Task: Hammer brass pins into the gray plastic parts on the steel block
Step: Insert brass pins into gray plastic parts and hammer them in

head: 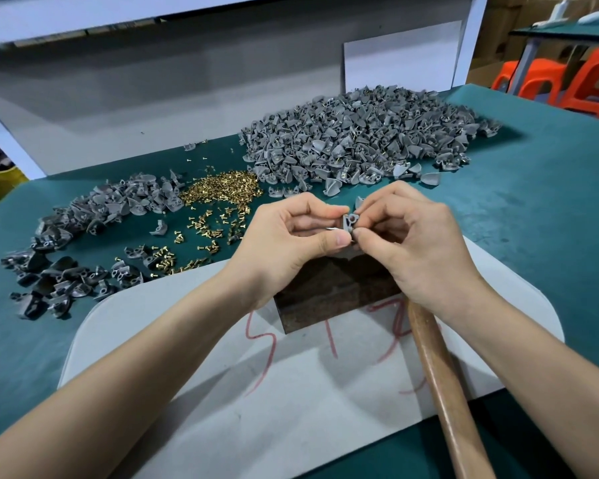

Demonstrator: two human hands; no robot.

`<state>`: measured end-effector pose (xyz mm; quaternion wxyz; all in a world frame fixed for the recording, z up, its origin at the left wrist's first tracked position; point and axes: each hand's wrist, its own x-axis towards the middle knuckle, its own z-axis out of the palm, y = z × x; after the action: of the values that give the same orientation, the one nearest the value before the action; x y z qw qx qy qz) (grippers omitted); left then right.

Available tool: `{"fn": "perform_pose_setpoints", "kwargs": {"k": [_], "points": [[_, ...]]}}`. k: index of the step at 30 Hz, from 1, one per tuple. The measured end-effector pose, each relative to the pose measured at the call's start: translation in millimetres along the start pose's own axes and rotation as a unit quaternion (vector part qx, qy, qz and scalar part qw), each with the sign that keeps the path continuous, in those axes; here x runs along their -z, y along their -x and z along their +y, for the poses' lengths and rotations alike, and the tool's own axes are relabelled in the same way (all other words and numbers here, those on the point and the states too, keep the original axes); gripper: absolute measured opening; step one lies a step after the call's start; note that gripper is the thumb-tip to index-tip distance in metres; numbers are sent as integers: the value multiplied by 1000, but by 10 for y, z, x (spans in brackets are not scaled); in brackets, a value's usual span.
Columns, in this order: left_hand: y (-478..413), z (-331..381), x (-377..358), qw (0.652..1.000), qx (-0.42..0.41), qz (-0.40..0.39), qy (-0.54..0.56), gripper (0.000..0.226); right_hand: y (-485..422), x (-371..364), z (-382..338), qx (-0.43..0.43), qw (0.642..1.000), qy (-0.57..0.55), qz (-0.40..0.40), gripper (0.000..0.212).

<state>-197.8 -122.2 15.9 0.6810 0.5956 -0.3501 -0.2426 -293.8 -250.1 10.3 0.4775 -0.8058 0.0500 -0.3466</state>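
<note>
At far left on the green surface (550, 219) lies a loose heap of gray parts (94, 233). Just right of it, and farther back, is the scatter of brass pins (222, 191), well apart from both hands and on the left hand's side.

The left hand (291, 236) is raised over the white sheet (222, 340), thumb and forefinger pinched on the left edge of one gray plastic part (349, 223). The part is held in the air between the two hands, its holed face toward the camera, above the far edge of the steel block (332, 288). It is not yet resting on the block, which sits directly below and slightly nearer the person, so the way down is short and nothing lies between.

The right hand (412, 243) meets the part from the other side, fingertips curled against its right edge. Whether they also hold a pin is too small to tell.

Under the right wrist runs the hammer handle (443, 385), its long axis slanting from the block's right side toward the near right corner. Its head is hidden beneath that hand. The right hand is plainly the nearer one to it, and I judge it would need to let go of the part to take it up.

Behind the hands, toward the right, a larger heap of gray parts (360, 140) shows brass pins already in place.
</note>
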Motion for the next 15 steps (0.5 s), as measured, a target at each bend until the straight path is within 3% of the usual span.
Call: {"fn": "perform_pose_setpoints", "kwargs": {"k": [3,9,15], "points": [[-4,2,-10,1000,-2,-3,4,26,-11,-3,30,-14,1000,-24,5,22],[-27,-8,31,998,9,19,58,26,-19,-72,54,-122,963,-239,33,24],[-33,-12,49,999,1,8,39,27,-34,-35,48,-142,948,-283,9,29]]}}
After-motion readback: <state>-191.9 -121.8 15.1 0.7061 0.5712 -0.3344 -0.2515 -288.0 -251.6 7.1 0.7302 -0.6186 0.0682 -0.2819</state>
